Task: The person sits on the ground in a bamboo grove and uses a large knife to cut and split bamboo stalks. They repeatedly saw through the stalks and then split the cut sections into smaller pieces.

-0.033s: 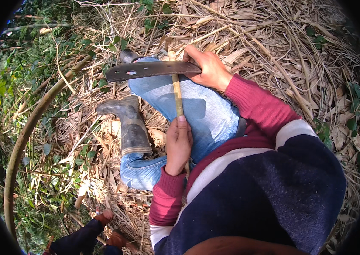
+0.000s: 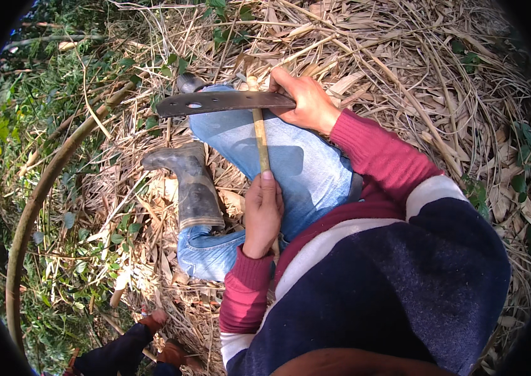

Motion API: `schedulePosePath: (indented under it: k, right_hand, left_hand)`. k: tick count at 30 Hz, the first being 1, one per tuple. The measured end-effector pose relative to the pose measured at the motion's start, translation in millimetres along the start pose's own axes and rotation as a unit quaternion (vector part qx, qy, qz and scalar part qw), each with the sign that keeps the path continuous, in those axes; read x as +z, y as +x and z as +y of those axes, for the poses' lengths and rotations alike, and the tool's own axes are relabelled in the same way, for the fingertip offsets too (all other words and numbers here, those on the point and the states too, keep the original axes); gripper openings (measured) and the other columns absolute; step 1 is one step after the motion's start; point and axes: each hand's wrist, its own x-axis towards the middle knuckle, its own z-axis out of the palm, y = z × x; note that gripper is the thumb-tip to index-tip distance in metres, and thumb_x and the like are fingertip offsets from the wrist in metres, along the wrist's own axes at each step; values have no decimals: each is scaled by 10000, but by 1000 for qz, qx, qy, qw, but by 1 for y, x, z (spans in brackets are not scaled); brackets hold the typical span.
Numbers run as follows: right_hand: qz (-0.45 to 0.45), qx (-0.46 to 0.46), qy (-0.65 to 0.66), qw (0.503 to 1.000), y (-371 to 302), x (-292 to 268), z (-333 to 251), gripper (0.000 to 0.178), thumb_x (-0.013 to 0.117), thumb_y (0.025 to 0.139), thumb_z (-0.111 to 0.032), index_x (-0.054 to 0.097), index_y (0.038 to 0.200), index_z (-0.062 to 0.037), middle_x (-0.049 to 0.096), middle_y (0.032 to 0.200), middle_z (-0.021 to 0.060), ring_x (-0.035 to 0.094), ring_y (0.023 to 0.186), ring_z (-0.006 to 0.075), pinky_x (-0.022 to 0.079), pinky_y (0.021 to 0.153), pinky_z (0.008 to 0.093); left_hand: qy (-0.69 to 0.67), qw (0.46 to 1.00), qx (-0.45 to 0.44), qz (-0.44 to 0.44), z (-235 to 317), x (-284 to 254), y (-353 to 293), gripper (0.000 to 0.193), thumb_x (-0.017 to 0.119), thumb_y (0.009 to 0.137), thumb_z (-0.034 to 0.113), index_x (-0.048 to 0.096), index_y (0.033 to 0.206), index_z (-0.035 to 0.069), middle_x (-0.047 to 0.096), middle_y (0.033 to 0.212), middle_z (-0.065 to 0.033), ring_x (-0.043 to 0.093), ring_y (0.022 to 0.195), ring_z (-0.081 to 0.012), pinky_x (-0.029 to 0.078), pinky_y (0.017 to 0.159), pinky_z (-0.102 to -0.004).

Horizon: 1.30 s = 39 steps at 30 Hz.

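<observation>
Left hand [image 2: 261,216] is curled around the near end of a thin bamboo strip [image 2: 260,139], thumb laid along it, holding it across my jeans-covered thigh [image 2: 303,169]. Beyond, my right hand [image 2: 306,100] is closed on the handle of a dark machete [image 2: 215,103] whose blade sits crosswise on the strip's far end. I judge I'm shaving the strip; next stroke needs a steady, shallow blade angle away from my thumb. Past my rubber boot [image 2: 193,185] lies dry bamboo litter [image 2: 403,56]

The ground [image 2: 403,56] is covered in dry bamboo leaves and straw, with a long curved bamboo stem [image 2: 33,207] lying on it.
</observation>
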Motion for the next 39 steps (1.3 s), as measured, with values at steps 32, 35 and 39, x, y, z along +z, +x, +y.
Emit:
schedulePosePath:
  k: [32,35,39]
  right_hand:
    - [25,-55,-19,998,-7,6,-1,314,781,779,-171,549,942,-37,661,795,170,683,767,401,524,624,439]
    - [54,-102,-22,993,-7,8,7,354,817,762,-191,563,939,-19,670,809,156,690,771,382,534,658,417]
    - [121,-129,-9,984,-7,14,8,292,756,787,-231,543,914,-78,635,755,133,661,728,370,496,595,453]
  left_hand:
    - [3,1000,-1,-6,0,2,-4,356,416,1111,364,468,850,128,358,592,65,306,458,-49,257,417,-222]
    - [-2,1000,-8,-20,3,0,-5,361,411,1112,367,468,849,127,349,582,69,305,457,-46,254,415,-221]
    - [-22,999,-17,-23,3,1,-3,353,424,1110,362,478,861,117,365,580,70,316,460,-37,258,419,-217]
